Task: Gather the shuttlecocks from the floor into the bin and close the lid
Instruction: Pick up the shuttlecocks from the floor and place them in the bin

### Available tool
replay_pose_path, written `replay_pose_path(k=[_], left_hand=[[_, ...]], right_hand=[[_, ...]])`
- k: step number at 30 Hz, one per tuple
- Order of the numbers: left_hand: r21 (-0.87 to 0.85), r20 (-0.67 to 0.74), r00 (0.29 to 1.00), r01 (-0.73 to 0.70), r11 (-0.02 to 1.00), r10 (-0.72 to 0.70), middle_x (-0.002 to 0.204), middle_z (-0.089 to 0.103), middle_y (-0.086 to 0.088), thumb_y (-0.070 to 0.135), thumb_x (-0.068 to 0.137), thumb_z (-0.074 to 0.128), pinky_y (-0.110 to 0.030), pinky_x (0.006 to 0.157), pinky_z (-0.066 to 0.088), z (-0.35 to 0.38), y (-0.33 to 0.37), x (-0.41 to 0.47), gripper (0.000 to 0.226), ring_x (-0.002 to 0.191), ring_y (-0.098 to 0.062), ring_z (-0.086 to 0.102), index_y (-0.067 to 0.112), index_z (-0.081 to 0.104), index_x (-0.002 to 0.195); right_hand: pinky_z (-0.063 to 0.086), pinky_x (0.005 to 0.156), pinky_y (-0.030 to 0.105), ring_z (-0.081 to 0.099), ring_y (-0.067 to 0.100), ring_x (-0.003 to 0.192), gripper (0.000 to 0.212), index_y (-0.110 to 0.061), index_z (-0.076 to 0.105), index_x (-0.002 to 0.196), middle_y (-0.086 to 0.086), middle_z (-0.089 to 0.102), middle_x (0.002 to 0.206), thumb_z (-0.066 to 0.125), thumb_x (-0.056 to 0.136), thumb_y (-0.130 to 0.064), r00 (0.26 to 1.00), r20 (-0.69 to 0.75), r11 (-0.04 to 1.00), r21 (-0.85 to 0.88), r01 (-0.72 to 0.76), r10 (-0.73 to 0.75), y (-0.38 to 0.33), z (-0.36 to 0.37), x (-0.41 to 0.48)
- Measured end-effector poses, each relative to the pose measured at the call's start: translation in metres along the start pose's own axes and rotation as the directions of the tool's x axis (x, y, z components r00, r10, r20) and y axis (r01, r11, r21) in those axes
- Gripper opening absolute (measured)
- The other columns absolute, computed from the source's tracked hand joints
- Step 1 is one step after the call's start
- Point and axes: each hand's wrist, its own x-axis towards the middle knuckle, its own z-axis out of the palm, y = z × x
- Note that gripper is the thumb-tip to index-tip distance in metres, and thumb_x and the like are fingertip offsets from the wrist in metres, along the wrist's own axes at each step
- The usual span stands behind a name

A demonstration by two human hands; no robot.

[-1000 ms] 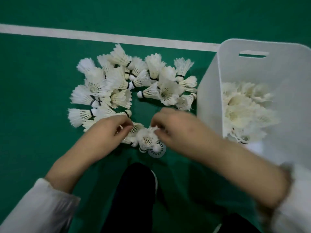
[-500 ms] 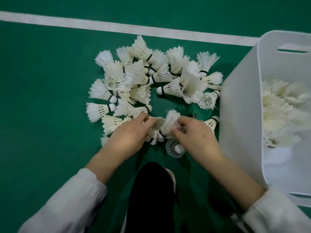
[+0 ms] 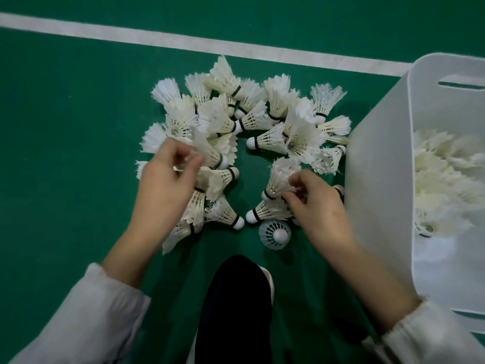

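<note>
Head view, left hand (image 3: 168, 190) fingers pinching left shuttlecock (image 3: 210, 153), right hand (image 3: 320, 208) pinching right shuttlecock (image 3: 280, 177), bin (image 3: 378, 179) just beside pile (image 3: 275, 106)

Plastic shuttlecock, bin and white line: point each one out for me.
plastic shuttlecock (image 3: 268, 231), head view, on its mesh skirt.
bin (image 3: 378, 206), head view, on its outer wall.
white line (image 3: 210, 46), head view, on the middle of the stripe.

Honestly nothing readable here, no text, brand or numbers on the shuttlecocks (image 3: 267, 139) or the bin (image 3: 380, 179).
</note>
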Motion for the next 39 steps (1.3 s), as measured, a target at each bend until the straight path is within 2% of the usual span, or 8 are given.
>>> replay_pose_path(k=[6, 12, 15, 19, 23, 28, 33, 39], left_hand=[[-0.007, 0.046, 0.990, 0.134, 0.991, -0.133, 0.068, 0.061, -0.002, 0.032, 0.091, 0.053, -0.027, 0.057, 0.042, -0.007, -0.004, -0.008, 0.007, 0.054, -0.011, 0.054, 0.029, 0.052, 0.097], [0.496, 0.194, 0.909, 0.234, 0.837, -0.369, 0.089, 0.067, -0.003, 0.059, 0.084, 0.049, -0.028, 0.059, 0.038, 0.022, -0.015, -0.014, 0.039, 0.082, -0.022, 0.063, 0.027, 0.058, 0.103], [0.670, 0.155, 0.941, 0.124, 0.732, -0.302, 0.092, 0.066, -0.001, 0.057, 0.086, 0.048, -0.029, 0.062, 0.037, 0.034, -0.022, -0.013, 0.035, 0.089, -0.025, 0.060, 0.028, 0.058, 0.101], [0.614, 0.144, 0.974, 0.050, 0.788, -0.174, 0.089, 0.058, 0.001, 0.047, 0.090, 0.048, -0.028, 0.060, 0.037, 0.034, -0.018, -0.010, 0.025, 0.083, -0.021, 0.057, 0.027, 0.061, 0.083], [0.417, 0.117, 0.993, -0.029, 0.909, -0.022, 0.108, 0.054, 0.002, 0.037, 0.092, 0.049, -0.027, 0.069, 0.040, 0.019, -0.003, -0.011, 0.028, 0.089, -0.016, 0.054, 0.017, 0.062, 0.108], [0.284, 0.099, 0.989, -0.136, 0.949, 0.112, 0.085, 0.061, 0.014, 0.035, 0.092, 0.051, -0.023, 0.047, 0.030, 0.005, 0.034, -0.011, 0.019, 0.048, 0.000, 0.045, 0.022, 0.059, 0.103], [0.265, 0.126, 0.977, -0.200, 0.943, 0.172, 0.076, 0.052, 0.030, 0.040, 0.086, 0.059, -0.008, 0.054, 0.032, 0.005, 0.082, -0.002, 0.021, 0.055, 0.018, 0.047, 0.026, 0.066, 0.099], [0.225, 0.220, 0.911, -0.396, 0.890, 0.349, 0.063, 0.050, 0.024, 0.030, 0.088, 0.060, -0.009, 0.045, 0.026, 0.020, 0.142, -0.008, 0.013, 0.048, 0.012, 0.044, 0.019, 0.065, 0.090]], right_hand=[[0.033, 0.068, 0.020, 0.051, 0.012, 0.084, 0.013, -0.013, 0.061, 0.100, -0.003, 0.056, 0.093, 0.057, 0.089, -0.020, 1.000, 0.004, 0.999, -0.022, 0.026, -0.026, -0.001, -0.001, 0.003], [0.029, 0.062, 0.017, 0.050, 0.013, 0.081, 0.010, -0.012, 0.060, 0.096, -0.003, 0.054, 0.090, 0.056, 0.090, -0.018, 0.998, 0.018, 0.997, -0.038, 0.067, -0.066, -0.002, 0.002, 0.002], [0.031, 0.066, 0.019, 0.050, 0.014, 0.083, 0.010, -0.012, 0.060, 0.096, -0.002, 0.054, 0.091, 0.055, 0.090, -0.017, 0.995, 0.044, 0.994, -0.058, 0.096, -0.094, -0.004, 0.004, 0.001], [0.029, 0.064, 0.017, 0.048, 0.010, 0.083, 0.011, -0.013, 0.060, 0.098, -0.004, 0.053, 0.092, 0.053, 0.092, -0.019, 0.990, 0.063, 0.989, -0.068, 0.128, -0.124, -0.007, 0.005, -0.001], [0.033, 0.061, 0.016, 0.049, 0.008, 0.079, 0.011, -0.015, 0.062, 0.095, -0.007, 0.055, 0.088, 0.053, 0.091, -0.021, 0.980, 0.026, 0.980, -0.019, 0.197, -0.197, -0.019, -0.004, 0.000], [0.041, 0.065, 0.025, 0.052, 0.007, 0.075, 0.010, -0.019, 0.061, 0.095, -0.010, 0.057, 0.083, 0.054, 0.091, -0.025, 0.957, -0.043, 0.957, 0.003, 0.289, -0.288, -0.047, -0.036, 0.009], [0.043, 0.069, 0.029, 0.056, 0.014, 0.083, 0.016, -0.017, 0.061, 0.102, -0.004, 0.062, 0.093, 0.051, 0.093, -0.026, 0.903, 0.043, 0.872, -0.243, 0.424, -0.427, -0.055, -0.091, 0.019], [0.045, 0.071, 0.033, 0.059, 0.021, 0.085, 0.015, -0.015, 0.063, 0.099, -0.001, 0.063, 0.092, 0.054, 0.090, -0.023, 0.894, 0.090, 0.803, -0.406, 0.435, -0.439, -0.026, -0.182, -0.002]])
